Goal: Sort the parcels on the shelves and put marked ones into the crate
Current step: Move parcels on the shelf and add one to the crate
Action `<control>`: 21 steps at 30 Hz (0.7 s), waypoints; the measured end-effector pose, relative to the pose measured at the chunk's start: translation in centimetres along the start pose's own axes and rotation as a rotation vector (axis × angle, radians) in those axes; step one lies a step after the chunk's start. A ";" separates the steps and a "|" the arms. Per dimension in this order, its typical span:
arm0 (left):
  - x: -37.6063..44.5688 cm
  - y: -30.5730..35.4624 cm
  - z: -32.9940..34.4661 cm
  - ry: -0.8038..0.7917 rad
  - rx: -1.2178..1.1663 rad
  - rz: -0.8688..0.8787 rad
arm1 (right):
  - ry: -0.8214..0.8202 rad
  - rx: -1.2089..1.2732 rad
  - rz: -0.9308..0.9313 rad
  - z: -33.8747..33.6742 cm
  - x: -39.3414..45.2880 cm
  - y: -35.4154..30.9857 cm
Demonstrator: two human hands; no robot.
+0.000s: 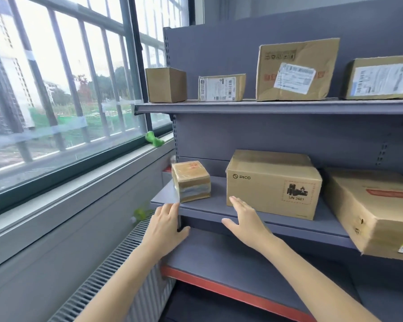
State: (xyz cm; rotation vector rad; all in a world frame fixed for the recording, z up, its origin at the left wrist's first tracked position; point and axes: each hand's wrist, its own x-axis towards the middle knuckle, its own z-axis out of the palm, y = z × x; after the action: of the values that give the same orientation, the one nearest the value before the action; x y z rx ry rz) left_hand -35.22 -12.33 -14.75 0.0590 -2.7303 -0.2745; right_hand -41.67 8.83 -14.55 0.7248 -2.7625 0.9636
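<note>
Both my hands are out in front of the middle shelf [196,206] and neither has hold of anything: my left hand [164,225] lies with straight fingers against the shelf's front left corner, thumb hooked round the edge, and my right hand [244,219] is spread flat, its fingertips just short of the lower front corner of the PICO box [273,184]. So each grip is released. Judging by that reach, I am only at the start of picking. The PICO box, with its printed battery warning and UN 3481 mark, sits in the middle of this shelf and looks the likeliest marked parcel, though I cannot say which marks count. To its left stands a small taped carton [191,181], apart from it, near the shelf's left end; to its right a larger tilted carton [370,210] overhangs the front edge. On the upper shelf [265,106] four parcels stand in a row: a plain brown box [166,84], a small labelled box [221,87], a tall creased carton [297,69] with a shipping label, and a labelled box [379,77] at the far right. All seven are on the shelves, none lifted, and no crate is in view, so as far as I can tell the sorting lies almost wholly ahead of me.
</note>
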 end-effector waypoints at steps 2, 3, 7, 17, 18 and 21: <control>2.4 -0.8 0.5 -0.004 0.001 -0.014 | 0.000 0.021 0.002 0.5 2.7 0.7; 3.5 -1.2 0.8 -0.004 -0.001 -0.020 | -0.003 0.025 0.005 0.8 4.0 1.1; 7.1 -3.2 2.2 -0.011 -0.015 -0.055 | -0.010 0.014 0.021 2.4 8.3 2.4; 15.5 -10.4 6.5 -0.068 -0.043 -0.118 | -0.079 0.088 0.127 8.5 17.4 3.6; 16.6 -11.0 7.0 -0.074 -0.060 -0.116 | -0.062 0.111 0.146 9.2 18.3 3.7; 20.3 -12.7 8.4 -0.082 -0.122 -0.106 | 0.043 0.198 0.264 11.0 21.1 4.1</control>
State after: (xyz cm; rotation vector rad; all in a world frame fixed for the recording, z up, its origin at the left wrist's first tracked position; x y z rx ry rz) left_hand -57.21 -24.85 -17.17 0.1618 -2.7896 -0.4834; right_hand -61.75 -3.53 -19.75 0.3609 -2.7996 1.3007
